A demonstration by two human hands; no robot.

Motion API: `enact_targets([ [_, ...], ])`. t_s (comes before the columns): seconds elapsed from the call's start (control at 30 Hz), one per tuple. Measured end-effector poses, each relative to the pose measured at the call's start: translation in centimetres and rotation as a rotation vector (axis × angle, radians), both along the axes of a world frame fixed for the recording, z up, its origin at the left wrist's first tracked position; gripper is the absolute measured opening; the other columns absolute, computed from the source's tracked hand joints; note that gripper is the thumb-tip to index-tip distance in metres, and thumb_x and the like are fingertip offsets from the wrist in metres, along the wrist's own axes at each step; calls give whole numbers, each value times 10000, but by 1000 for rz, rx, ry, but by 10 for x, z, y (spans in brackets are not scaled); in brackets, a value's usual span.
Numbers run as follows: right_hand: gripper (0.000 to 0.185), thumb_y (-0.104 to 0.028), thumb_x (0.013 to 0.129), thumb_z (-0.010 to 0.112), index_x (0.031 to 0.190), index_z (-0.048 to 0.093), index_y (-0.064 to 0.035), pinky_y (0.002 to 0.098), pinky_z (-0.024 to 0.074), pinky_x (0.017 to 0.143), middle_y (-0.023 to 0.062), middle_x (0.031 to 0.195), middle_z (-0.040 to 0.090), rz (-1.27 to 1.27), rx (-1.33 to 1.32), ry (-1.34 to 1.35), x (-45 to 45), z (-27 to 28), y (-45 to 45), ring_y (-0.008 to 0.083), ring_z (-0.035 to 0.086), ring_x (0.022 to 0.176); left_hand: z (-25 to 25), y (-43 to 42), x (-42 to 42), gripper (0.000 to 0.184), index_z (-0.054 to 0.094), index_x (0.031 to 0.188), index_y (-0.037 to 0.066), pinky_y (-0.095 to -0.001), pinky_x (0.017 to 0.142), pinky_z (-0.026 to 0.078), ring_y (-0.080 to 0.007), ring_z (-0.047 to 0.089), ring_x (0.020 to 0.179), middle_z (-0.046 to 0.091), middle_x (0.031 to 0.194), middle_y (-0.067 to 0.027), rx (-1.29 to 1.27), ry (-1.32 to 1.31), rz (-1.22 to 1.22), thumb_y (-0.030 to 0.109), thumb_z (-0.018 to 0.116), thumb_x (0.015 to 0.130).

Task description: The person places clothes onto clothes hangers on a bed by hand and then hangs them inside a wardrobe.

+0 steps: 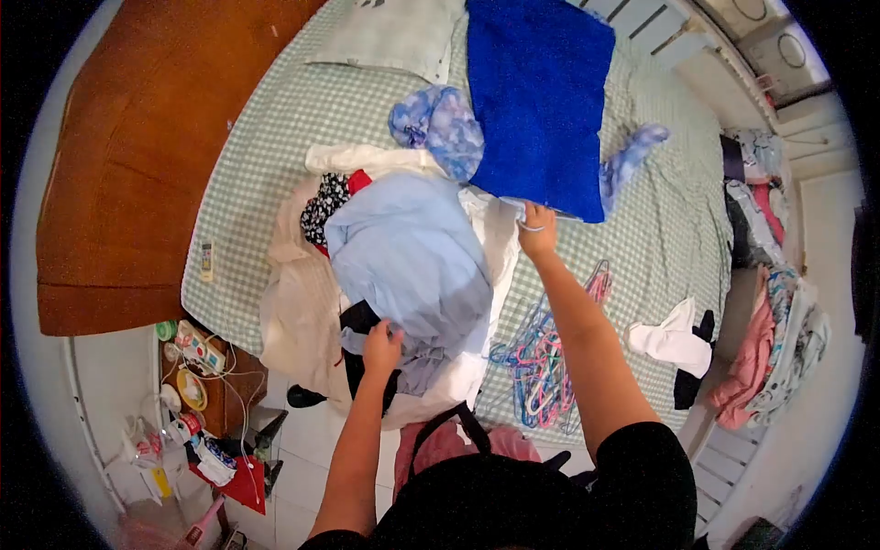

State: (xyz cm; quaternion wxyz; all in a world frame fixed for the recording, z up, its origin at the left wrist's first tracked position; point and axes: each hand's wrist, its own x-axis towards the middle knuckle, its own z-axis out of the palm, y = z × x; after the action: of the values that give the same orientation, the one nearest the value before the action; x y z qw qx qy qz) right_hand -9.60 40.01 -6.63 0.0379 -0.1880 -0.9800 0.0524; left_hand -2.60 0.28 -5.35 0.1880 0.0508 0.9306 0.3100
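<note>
A large light blue cloth garment [403, 247] lies bunched on top of a clothes pile on the bed. My left hand [381, 348] is closed on its near lower edge, beside black cloth [359, 317] and greyish cloth [431, 367]. My right hand [538, 231] pinches the edge of a pale cloth [495, 213] at the pile's right side, just below a spread blue cloth [541, 101]. Its fingertips are partly hidden. Under the light blue garment are cream cloth [307, 293] and a black-and-white patterned piece [323, 209].
Tangled hangers [541, 371] lie right of the pile on the checked bedsheet [642, 247]. Tie-dyed cloth [438, 128] and a pillow [390, 37] are beyond it. A remote [207, 262] rests at left. White and black clothes [674, 339] lie at right, near hanging clothes [775, 348].
</note>
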Motion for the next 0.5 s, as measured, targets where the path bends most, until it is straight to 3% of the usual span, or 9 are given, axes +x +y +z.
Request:
enact_targets([
  [0.07,574,-187,735,622,1229,399,4,438,283,988,187,1241,436,-126,54,21,19,-26,-23,346,394,1159,-13,11,-14,381,553,993,17,-425,715,441,-366,555,849,578,904,-185,2,-277,38,329,599,778],
  [0.17,571,-162,762,546,1246,351,68,497,279,970,231,1299,362,-218,103,69,47,-32,-66,360,303,1238,-32,29,-13,396,560,928,1,-434,682,436,-365,557,827,589,874,-187,-74,-226,86,363,600,773],
  [0.23,535,-254,811,519,1196,379,91,478,325,936,289,1181,445,-419,-384,204,69,-93,-82,450,393,1120,-39,34,-13,394,564,896,-6,-434,684,436,-369,556,827,589,893,-195,-39,-286,63,365,605,770],
  [0.27,531,-330,801,551,1153,426,48,461,373,886,275,1093,505,-211,-273,-202,77,-67,-102,417,464,1046,-42,37,-12,396,568,864,-14,-433,686,435,-373,555,828,589,912,-203,-3,-342,40,368,609,768],
  [0.3,545,-409,776,579,1114,458,1,463,407,830,233,1031,552,-396,-602,-172,88,-71,-118,398,507,995,-47,40,-5,334,592,867,-7,-405,683,442,-332,569,807,587,906,-187,154,-310,80,317,604,789],
  [0.33,556,-441,749,605,1089,467,-23,474,426,787,211,970,581,-416,-641,-210,99,-70,-133,396,531,954,-32,46,-3,334,592,867,-7,-405,683,442,-332,569,807,587,906,-187,154,-307,77,317,604,789],
  [0.4,480,-404,763,603,1030,486,-23,442,437,767,187,939,600,-468,-784,-234,113,-64,-155,387,559,884,14,55,2,279,600,941,-6,-360,713,442,-241,568,812,587,874,-133,605,-222,77,241,596,811],
  [0.43,440,-372,771,601,1008,491,-17,416,440,772,171,934,607,-433,-855,-179,116,-62,-158,361,569,876,18,52,10,269,598,995,-7,-309,760,428,-161,539,861,580,913,-76,758,-317,48,193,599,815],
  [0.5,400,-339,779,599,985,497,-12,389,444,777,154,929,613,-395,-927,-113,118,-44,-162,336,579,868,60,42,21,287,585,1019,-13,-299,782,423,-152,522,904,571,970,-59,817,-488,-40,194,602,822],
])
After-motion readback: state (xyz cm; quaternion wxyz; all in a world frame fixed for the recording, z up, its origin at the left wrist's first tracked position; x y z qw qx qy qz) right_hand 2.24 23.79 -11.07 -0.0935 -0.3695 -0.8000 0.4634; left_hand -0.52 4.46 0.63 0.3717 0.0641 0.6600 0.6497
